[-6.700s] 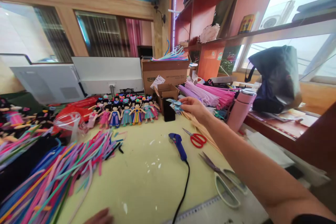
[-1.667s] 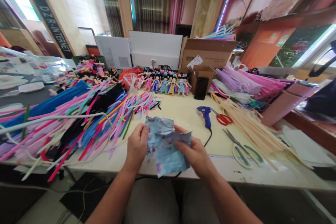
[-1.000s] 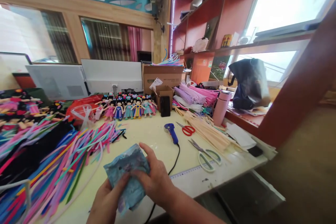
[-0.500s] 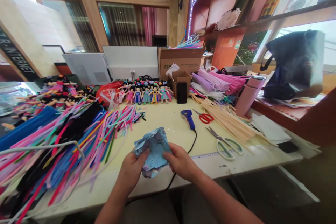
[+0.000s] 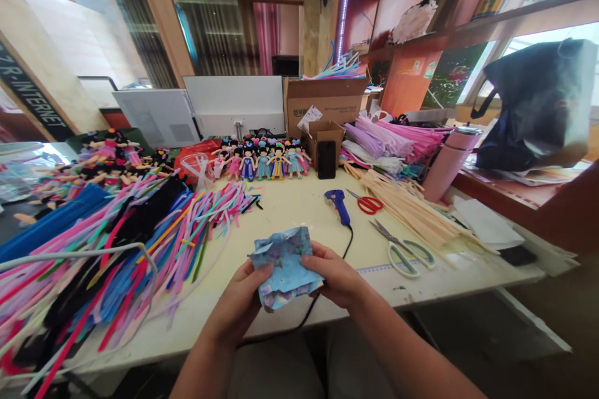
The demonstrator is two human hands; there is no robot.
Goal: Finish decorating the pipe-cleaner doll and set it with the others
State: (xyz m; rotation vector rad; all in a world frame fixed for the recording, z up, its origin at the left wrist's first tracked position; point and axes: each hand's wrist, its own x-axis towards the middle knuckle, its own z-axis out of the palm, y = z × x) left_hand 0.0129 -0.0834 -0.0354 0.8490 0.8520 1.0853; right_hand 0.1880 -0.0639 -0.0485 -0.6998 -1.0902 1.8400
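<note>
Both of my hands hold a crumpled light-blue packet [image 5: 286,267] with a faint printed pattern, above the front edge of the table. I cannot tell if it is paper, plastic or cloth. My left hand [image 5: 243,296] grips its left side, thumb on top and fingers underneath. My right hand [image 5: 334,275] pinches the right side the same way. Beyond my right hand lies a blue glue gun [image 5: 337,206], its black cord [image 5: 347,246] running down behind the hand. Scissors with white-green handles [image 5: 406,252] and red-handled scissors [image 5: 367,201] lie to the right.
Pipe cleaners [image 5: 154,243] in many colours heap on the left. Small dolls [image 5: 264,159] stand in a row at the back, beside a black phone [image 5: 326,159] and a cardboard box [image 5: 322,103]. Beige strips [image 5: 407,206] and a pink bottle [image 5: 452,162] are on the right.
My hands have shifted slightly right with the packet. Its upper part has tipped and its lower edge now spreads flatter to the right. The view has moved a little.
</note>
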